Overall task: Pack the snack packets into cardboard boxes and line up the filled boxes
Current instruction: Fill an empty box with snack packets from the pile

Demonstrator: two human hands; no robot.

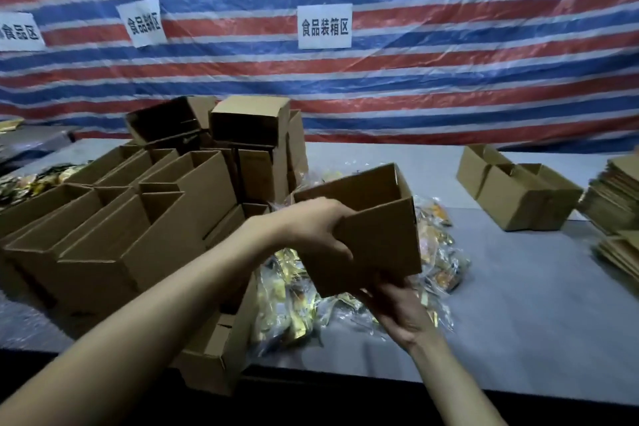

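- Nearest me, my left hand (311, 232) gripped the box (377, 228) by its near left edge, thumb on the front face.
- My right hand (397, 311) held the bottom edge from below, fingertips hidden behind it.
- That box hung tilted above the packets (294, 297), top open; only cardboard walls showed inside.
- Those packets lay heaped loose on the table (518, 304), under and beyond the box.
- To my left, open boxes (121, 218) stood packed in rows, insides too dark to read.
- At right, two boxes (518, 197) sat apart, flaps up, near flat cardboard (619, 197).
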